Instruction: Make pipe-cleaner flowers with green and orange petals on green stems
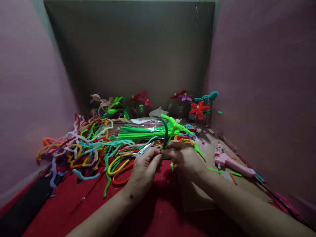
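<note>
My left hand [144, 169] and my right hand [187, 158] meet in front of me, fingertips pinched together at one spot. Between them rises a dark green pipe cleaner [166, 131], curved over at the top. A bright green pipe-cleaner flower [175, 125] on a thin stem stands beside it, its lower end going into my right fingers. Where the stems join is hidden by my fingertips. Just beyond my left hand lie scissors [145, 149] with yellow and red-orange handles, their blades pointing away to the right.
Loose coloured pipe cleaners [81, 144] heap up on the left. Behind my hands lies a bundle of green pipe cleaners [140, 132]. Finished flowers [199, 108] stand along the back. A pink glue gun [232, 163] rests on cardboard [209, 194] at right; red cloth [158, 210] covers the surface.
</note>
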### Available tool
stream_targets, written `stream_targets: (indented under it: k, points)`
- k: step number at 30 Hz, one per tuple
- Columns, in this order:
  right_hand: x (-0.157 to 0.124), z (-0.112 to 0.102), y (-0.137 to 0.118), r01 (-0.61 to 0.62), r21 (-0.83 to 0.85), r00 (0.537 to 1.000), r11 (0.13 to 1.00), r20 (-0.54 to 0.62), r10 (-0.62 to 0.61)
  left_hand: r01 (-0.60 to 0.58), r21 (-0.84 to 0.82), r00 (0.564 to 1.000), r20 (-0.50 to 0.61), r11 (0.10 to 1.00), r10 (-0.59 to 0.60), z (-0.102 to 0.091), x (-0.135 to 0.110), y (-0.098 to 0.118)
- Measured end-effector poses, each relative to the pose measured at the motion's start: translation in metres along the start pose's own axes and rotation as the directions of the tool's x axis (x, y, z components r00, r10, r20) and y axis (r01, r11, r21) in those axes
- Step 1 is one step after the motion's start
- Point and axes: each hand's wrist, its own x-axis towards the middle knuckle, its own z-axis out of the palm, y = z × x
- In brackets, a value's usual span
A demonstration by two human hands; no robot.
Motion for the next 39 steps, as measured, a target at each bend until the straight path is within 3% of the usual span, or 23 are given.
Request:
stream_targets:
  k: [2, 7, 10, 13, 16, 18, 20, 23, 25, 26, 28, 31, 34, 36, 39]
  points:
    - [0.001, 0.001, -0.005, 0.033, -0.024, 0.999, 0.999, 0.028, -0.032, 0.060, -0.119, 0.998, 0.000, 0.991, -0.060, -0.001, 0.002, 0.002]
    - [0.000, -0.002, -0.017, 0.052, -0.012, 0.969, 0.999, 0.241, -0.047, 0.225, -0.350, 0.974, 0.082, 0.909, -0.210, -0.004, 0.005, 0.007]
    - [0.002, -0.006, -0.011, 0.047, 0.029, 0.964, 0.998, 0.260, -0.053, 0.292, -0.448, 0.956, 0.149, 0.845, -0.252, -0.005, 0.004, 0.005]
    - [0.004, -0.009, 0.001, -0.011, 0.098, 0.952, 0.995, 0.306, -0.019, 0.370, -0.590, 0.926, 0.299, 0.717, -0.232, -0.005, 0.004, 0.000]
    - [0.005, -0.009, 0.008, -0.056, 0.203, 0.916, 0.978, 0.400, -0.031, 0.479, -0.692, 0.858, 0.499, 0.540, -0.123, -0.005, 0.003, -0.004]
    - [0.003, -0.007, 0.007, -0.047, 0.253, 0.923, 0.966, 0.381, -0.055, 0.513, -0.695, 0.826, 0.560, 0.504, -0.068, -0.007, 0.003, -0.003]
    - [0.000, -0.003, 0.005, -0.017, 0.261, 0.958, 0.965, 0.279, -0.058, 0.451, -0.639, 0.858, 0.503, 0.623, -0.105, -0.008, 0.003, 0.000]
    - [-0.003, 0.002, 0.003, 0.030, 0.225, 0.994, 0.974, 0.096, -0.053, 0.154, -0.346, 0.979, 0.183, 0.926, -0.094, -0.009, 0.002, 0.004]
    - [-0.004, 0.004, 0.003, 0.047, 0.157, 0.996, 0.986, 0.067, -0.058, -0.015, -0.133, 1.000, 0.015, 0.991, 0.017, -0.009, 0.001, 0.005]
    - [-0.004, 0.005, 0.003, 0.052, 0.117, 0.996, 0.992, 0.071, -0.061, -0.040, -0.090, 0.999, -0.016, 0.995, 0.038, -0.008, 0.000, 0.005]
    - [-0.003, 0.005, 0.003, 0.071, 0.033, 0.991, 0.997, 0.113, -0.074, 0.019, -0.133, 1.000, -0.015, 0.991, -0.021, -0.008, 0.001, 0.005]
    - [-0.003, 0.002, 0.000, 0.151, -0.112, 0.981, 0.982, 0.143, -0.134, 0.185, -0.339, 0.983, 0.079, 0.922, -0.168, -0.009, 0.003, 0.004]
    - [-0.002, -0.003, -0.003, 0.194, -0.183, 0.973, 0.964, 0.158, -0.166, 0.308, -0.545, 0.951, 0.213, 0.780, -0.226, -0.011, 0.005, 0.003]
    - [-0.001, -0.006, -0.003, 0.149, -0.129, 0.972, 0.980, 0.203, -0.120, 0.423, -0.637, 0.903, 0.361, 0.644, -0.235, -0.012, 0.006, 0.001]
    - [-0.001, -0.010, 0.001, 0.009, -0.012, 0.958, 1.000, 0.287, -0.005, 0.596, -0.636, 0.789, 0.579, 0.491, -0.206, -0.012, 0.006, -0.001]
